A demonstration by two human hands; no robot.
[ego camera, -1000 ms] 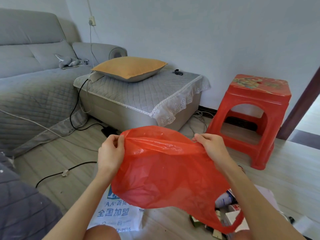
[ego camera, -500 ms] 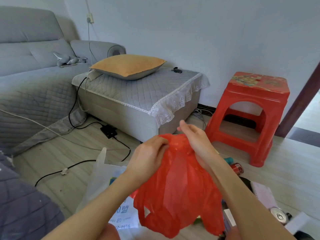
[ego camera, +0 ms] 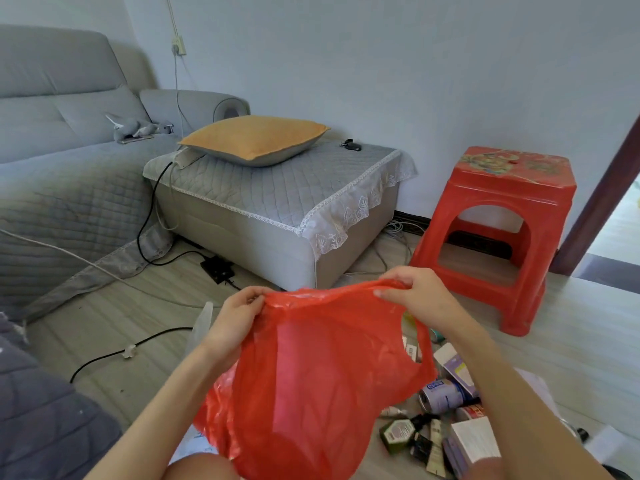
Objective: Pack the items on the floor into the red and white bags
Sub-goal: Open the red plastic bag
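L hand [ego camera: 239, 311] and R hand [ego camera: 417, 292] each pinch the top edge of the red bag [ego camera: 322, 375], fingers clamped on film, bag hanging between them above the floor. Mouth not yet open, as far as I can tell. To do well: rub layers apart w/ thumbs, spread wide, keep handle loop free. Items [ego camera: 446, 420], i.e. can, boxes, tubes, lie near right on the floor. White bag [ego camera: 202, 322] shows just behind L wrist.
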